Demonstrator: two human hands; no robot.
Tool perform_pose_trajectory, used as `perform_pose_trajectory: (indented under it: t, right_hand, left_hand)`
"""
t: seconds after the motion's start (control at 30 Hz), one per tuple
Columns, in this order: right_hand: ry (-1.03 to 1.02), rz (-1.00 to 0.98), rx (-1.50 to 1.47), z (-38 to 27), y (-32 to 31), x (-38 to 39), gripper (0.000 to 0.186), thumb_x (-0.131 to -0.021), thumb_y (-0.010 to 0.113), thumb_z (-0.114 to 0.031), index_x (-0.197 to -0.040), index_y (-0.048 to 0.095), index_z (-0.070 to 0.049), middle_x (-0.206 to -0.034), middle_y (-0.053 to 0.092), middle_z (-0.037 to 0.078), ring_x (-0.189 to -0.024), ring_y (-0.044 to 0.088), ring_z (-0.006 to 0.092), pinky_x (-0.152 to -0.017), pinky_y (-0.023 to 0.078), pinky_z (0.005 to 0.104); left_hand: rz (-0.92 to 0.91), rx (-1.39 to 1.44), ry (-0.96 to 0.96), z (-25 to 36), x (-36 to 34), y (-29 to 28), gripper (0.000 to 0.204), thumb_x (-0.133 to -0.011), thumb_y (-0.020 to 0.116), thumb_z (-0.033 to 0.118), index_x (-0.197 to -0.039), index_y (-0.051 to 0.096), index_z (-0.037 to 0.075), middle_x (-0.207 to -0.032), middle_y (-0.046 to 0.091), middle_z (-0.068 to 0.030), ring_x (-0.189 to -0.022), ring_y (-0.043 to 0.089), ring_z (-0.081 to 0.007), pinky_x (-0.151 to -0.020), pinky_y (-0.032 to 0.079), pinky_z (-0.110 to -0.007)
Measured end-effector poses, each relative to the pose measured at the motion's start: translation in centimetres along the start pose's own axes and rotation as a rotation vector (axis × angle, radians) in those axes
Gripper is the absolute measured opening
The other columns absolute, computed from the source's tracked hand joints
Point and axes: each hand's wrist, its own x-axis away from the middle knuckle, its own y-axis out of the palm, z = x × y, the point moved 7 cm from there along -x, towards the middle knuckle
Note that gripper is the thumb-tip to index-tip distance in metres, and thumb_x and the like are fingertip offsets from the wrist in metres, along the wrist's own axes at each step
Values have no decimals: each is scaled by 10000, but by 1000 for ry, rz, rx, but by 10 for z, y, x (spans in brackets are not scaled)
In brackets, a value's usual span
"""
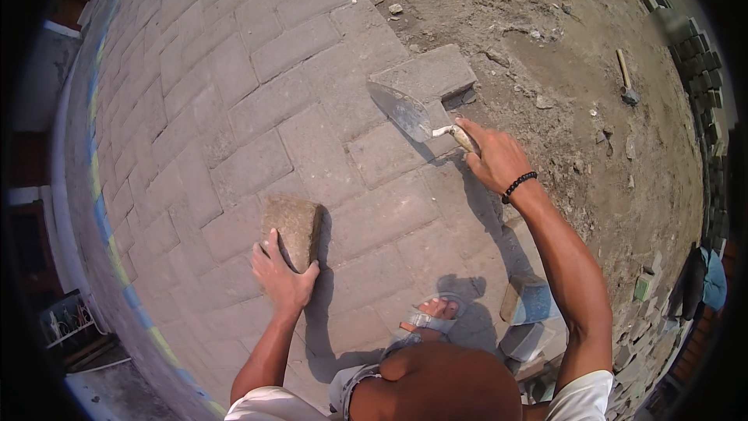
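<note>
Grey concrete paving block, upended on the laid pavers, sat clamped in my left hand while my right hand gripped the steel trowel, and I judged the block could topple sideways.

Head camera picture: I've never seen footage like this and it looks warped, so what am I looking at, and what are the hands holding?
It is one wide fisheye view from a camera worn on a person's head, looking down, so straight lines bend near the rim. The left hand grips a loose paving block standing on the laid pavers. The right hand holds a trowel, its blade against another block at the paving's edge. Beyond lies bare sandy ground with a hammer. A sandalled foot shows below.
</note>
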Motion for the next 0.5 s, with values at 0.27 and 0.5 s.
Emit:
perform_pose_trajectory:
  t: [0.27, 0.5]
  right_hand:
    - [493, 202, 32, 174, -35, -10, 561, -798, 615, -154, -1346, 539, -63, -1122, 666, 278, -1049, 637, 447, -906, 497, 506]
    - [411, 148, -24, 198, -57, 158, 591, -789, 636, -133, -1369, 532, -83, -1082, 668, 286, -1035, 633, 463, -918, 495, 502]
  left_hand:
    - [26, 11, 21, 1, 1, 0, 1079, -611, 837, 312, -1532, 294, 167, -1469, 304, -340, -1370, 300, -488, -1124, 247, -571]
    - [-65, 107, -17, 9, -12, -7, 1061, -597, 844, 249, -1503, 315, 91, -1455, 336, -296, -1380, 311, -440, -1133, 277, -515]
